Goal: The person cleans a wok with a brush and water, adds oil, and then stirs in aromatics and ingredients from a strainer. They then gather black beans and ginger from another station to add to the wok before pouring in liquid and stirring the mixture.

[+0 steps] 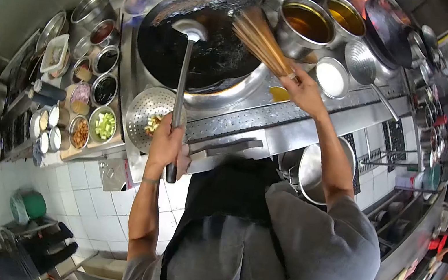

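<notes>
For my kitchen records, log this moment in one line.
left hand: holding ladle over wok | right hand: holding stick brush by wok's right side | strainer: holds food

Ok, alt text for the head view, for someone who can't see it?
A person's left hand grips a long ladle, its head over a dark wok, while the right hand holds a stick-bundle brush over the wok's right side. Bowls of ingredients stand to the left, pots of amber liquid to the right.

Grey short-sleeved shirt, black apron, thin left wristband, perhaps greyish
</notes>
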A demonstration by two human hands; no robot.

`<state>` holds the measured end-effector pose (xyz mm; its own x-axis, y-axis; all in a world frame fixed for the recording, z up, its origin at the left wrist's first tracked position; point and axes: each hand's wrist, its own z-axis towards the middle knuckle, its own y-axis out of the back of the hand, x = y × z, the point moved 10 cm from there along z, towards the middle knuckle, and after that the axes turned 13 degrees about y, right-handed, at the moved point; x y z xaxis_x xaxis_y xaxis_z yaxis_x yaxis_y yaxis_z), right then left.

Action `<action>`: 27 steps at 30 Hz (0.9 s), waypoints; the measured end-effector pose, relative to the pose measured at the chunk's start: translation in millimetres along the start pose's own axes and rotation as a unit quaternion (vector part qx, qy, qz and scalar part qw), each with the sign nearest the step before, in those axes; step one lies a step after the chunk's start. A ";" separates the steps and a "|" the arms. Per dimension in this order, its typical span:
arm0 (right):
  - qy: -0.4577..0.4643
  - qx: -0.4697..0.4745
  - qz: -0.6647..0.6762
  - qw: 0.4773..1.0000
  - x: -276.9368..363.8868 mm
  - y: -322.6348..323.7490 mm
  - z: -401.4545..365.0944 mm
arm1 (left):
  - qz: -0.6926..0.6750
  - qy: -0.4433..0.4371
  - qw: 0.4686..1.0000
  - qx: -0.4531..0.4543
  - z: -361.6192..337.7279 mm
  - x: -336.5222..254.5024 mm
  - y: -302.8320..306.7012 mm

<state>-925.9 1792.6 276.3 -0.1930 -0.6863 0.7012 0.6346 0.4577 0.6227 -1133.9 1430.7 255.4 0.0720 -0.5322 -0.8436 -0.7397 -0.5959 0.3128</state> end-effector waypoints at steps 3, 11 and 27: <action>-0.006 -0.148 0.078 0.986 17.8 50.7 -18.9 | 0.103 -0.076 0.992 -0.007 -22.2 -21.3 -6.7; -0.105 -0.242 0.136 0.955 29.0 139.4 -51.3 | 0.184 -0.073 0.963 0.184 -22.4 -33.2 -167.4; -0.232 -0.285 0.209 0.906 -33.1 127.0 -145.7 | 0.339 -0.165 0.894 0.242 37.9 49.7 -489.2</action>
<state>-729.9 1791.1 281.6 -0.0575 -0.1479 0.9873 0.9829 0.1651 0.0820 -793.8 1718.5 43.9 -0.6454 -0.4187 -0.6388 -0.7468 0.1701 0.6430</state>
